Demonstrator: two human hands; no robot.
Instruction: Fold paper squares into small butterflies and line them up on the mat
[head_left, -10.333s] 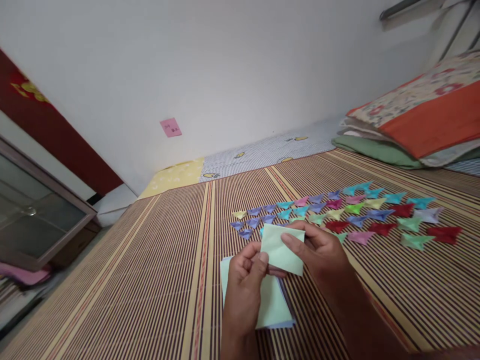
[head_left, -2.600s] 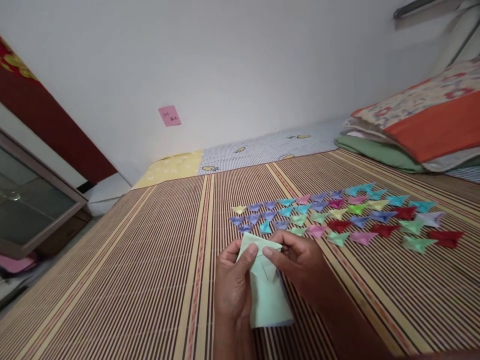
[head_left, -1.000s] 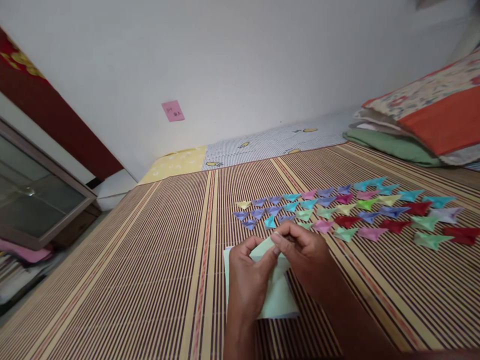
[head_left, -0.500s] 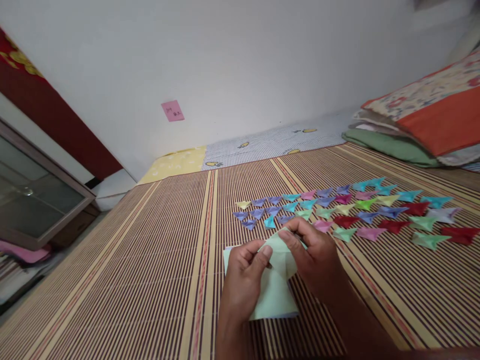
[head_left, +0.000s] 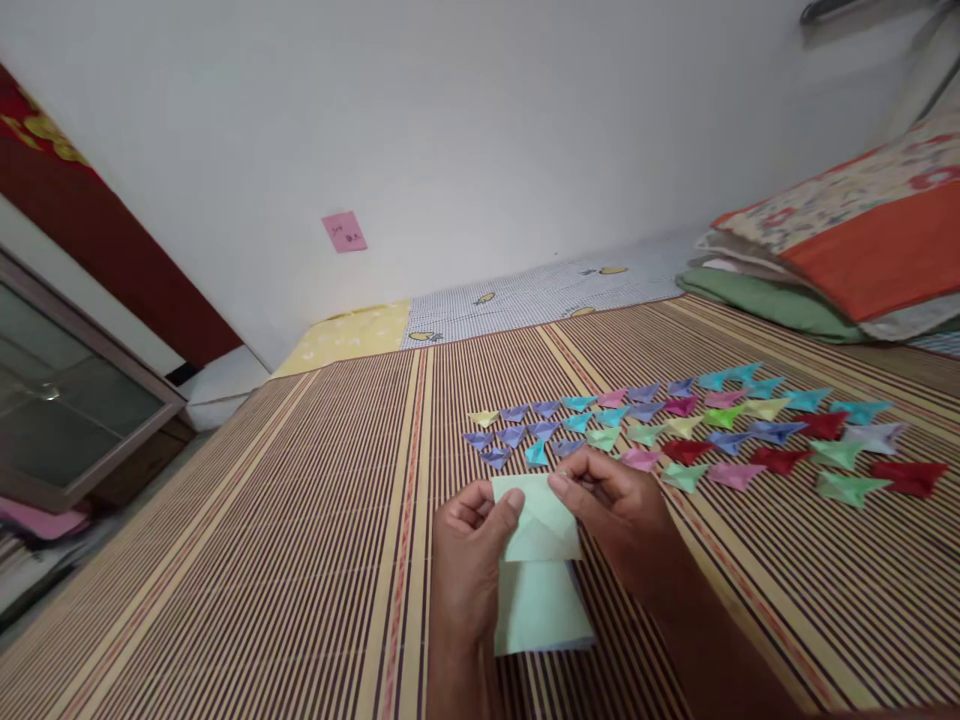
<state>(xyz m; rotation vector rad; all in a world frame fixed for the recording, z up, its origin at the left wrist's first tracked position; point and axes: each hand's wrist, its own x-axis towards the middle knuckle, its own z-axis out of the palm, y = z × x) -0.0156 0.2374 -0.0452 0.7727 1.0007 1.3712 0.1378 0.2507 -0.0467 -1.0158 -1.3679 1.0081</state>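
Observation:
Between my two hands is a pale green sheet of paper [head_left: 541, 525], folded into a flat rectangle with faint creases. My left hand [head_left: 474, 535] pinches its upper left corner, thumb on top. At the upper right corner, my right hand [head_left: 611, 500] grips it between thumb and fingers. Below lies a stack of square paper [head_left: 541, 610], pale green on top with a bluish edge showing underneath; the hands and held sheet cover part of it. Just beyond my hands, small folded paper shapes [head_left: 645, 435] with pointed ends stand in rows, in many colours.
A striped bamboo mat [head_left: 300, 530] spreads under everything. Folded bedding [head_left: 847, 260] is piled at the far right. A pink note [head_left: 344, 231] is stuck on the white wall [head_left: 480, 130]. At the left stands a glass-fronted cabinet [head_left: 67, 390].
The green sheet was bent and angled between my fingers; now it is a flat rectangle facing me. My hands have shifted slightly, with the left thumb now at the sheet's upper left.

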